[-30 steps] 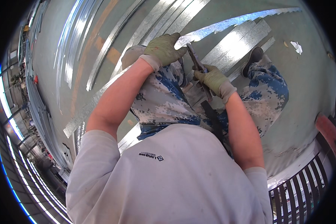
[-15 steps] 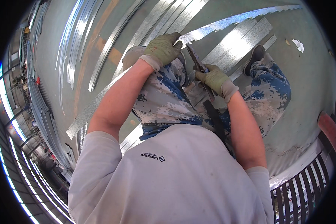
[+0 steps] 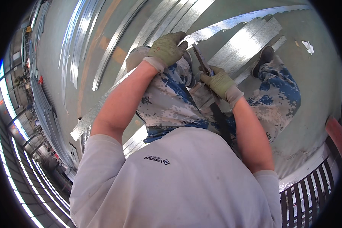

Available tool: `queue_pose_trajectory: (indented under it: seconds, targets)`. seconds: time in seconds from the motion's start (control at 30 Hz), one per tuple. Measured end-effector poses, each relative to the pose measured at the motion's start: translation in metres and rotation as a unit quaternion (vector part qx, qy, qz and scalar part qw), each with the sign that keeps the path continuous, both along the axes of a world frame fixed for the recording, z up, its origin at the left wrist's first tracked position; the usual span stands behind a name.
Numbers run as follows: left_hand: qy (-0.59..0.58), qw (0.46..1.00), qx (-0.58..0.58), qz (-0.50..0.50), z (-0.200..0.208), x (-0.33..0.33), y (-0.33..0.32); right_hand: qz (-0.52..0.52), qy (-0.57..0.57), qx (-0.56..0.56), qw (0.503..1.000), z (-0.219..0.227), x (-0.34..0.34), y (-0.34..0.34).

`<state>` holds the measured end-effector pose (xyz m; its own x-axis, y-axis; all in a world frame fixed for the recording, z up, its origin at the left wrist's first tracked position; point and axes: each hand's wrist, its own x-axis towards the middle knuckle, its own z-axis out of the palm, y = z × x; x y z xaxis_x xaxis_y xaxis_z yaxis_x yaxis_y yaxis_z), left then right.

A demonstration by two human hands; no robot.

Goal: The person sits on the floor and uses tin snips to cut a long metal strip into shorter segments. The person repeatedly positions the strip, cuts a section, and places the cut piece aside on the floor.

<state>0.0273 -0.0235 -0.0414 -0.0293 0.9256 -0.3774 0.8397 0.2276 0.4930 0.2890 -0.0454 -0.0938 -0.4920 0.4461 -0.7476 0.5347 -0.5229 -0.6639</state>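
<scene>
My left hand (image 3: 166, 49), in a grey-green work glove, is closed on the edge of a long shiny sheet-metal strip (image 3: 220, 26). The strip runs from the lower left, under my left forearm, to the upper right, and one edge of it is notched like saw teeth. My right hand (image 3: 218, 81), gloved alike, is wrapped round a pair of long, dark-jawed tin snips (image 3: 202, 60). The jaws point up and away, close to the strip beside my left fingertips but apart from it. My fingers partly hide the handles.
Several flat metal strips (image 3: 247, 41) lie on the green floor beyond my right hand. More long strips (image 3: 163, 21) and a narrow channel (image 3: 114, 45) lie ahead and left. A white scrap (image 3: 307, 47) is at the right. A slatted dark rack (image 3: 307, 193) stands at the lower right.
The snips have shifted slightly to the right with my right hand and stand a little more upright. My left hand keeps its hold on the strip. The whole view has shifted slightly.
</scene>
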Motion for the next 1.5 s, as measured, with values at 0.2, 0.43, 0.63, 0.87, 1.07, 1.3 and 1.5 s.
queue_pose_trajectory:
  seconds: [0.2,0.43,0.63,0.87,1.07,1.3,1.5]
  targets:
    - [0.003,1.0,-0.002,0.008,-0.001,-0.001,0.0,0.054,-0.014,0.055,0.997,0.002,0.0,0.005]
    - [0.0,1.0,0.012,0.004,-0.004,-0.003,0.0,-0.011,0.031,-0.019,0.999,0.006,0.001,0.003]
    - [-0.04,0.999,-0.007,0.025,-0.007,-0.004,0.0,-0.09,0.1,-0.148,0.98,0.024,0.005,0.01]
    - [-0.059,0.997,-0.011,0.055,-0.007,-0.006,0.0,-0.082,0.109,-0.178,0.974,0.014,0.012,0.02]
    - [-0.122,0.987,-0.022,0.104,-0.013,-0.005,-0.005,-0.081,0.114,-0.215,0.967,0.016,0.013,0.024]
    - [-0.099,0.99,-0.032,0.096,-0.005,-0.004,-0.002,-0.076,0.124,-0.259,0.955,0.011,0.021,0.032]
    - [-0.141,0.98,-0.031,0.138,-0.007,-0.003,-0.008,-0.115,0.229,-0.367,0.894,0.008,0.026,0.032]
